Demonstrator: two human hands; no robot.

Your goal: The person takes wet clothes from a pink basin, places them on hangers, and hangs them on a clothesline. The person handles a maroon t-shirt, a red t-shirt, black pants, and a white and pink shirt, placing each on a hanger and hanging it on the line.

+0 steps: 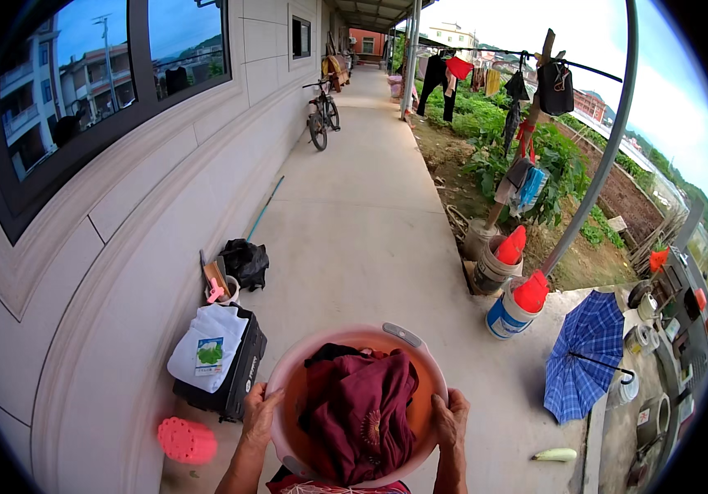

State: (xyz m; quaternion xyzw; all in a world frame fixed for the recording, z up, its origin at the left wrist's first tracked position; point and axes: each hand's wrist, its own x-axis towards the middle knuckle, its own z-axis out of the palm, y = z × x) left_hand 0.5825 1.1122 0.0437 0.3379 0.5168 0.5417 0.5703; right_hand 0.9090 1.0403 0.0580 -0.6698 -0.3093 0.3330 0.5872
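Note:
A round pink basin (pixel 286 362) is held in front of me, one hand at each side. My left hand (pixel 260 414) grips its left rim, and my right hand (pixel 451 420) grips the right rim. Inside lies a heap of clothes, with a maroon garment (pixel 362 403) bearing a round pattern on top and a black cloth (pixel 331 354) and a bit of red behind it. The inner wall of the basin looks orange-brown. The fingers under the rim are partly hidden.
Left by the wall stand a black crate (pixel 243 370) with a white bag on it and a pink basket (pixel 187 440). To the right are an open blue umbrella (pixel 583 354), a white bucket (pixel 509 317) and a pale gourd (pixel 555 454). A bicycle (pixel 321 115) leans ahead along the walkway.

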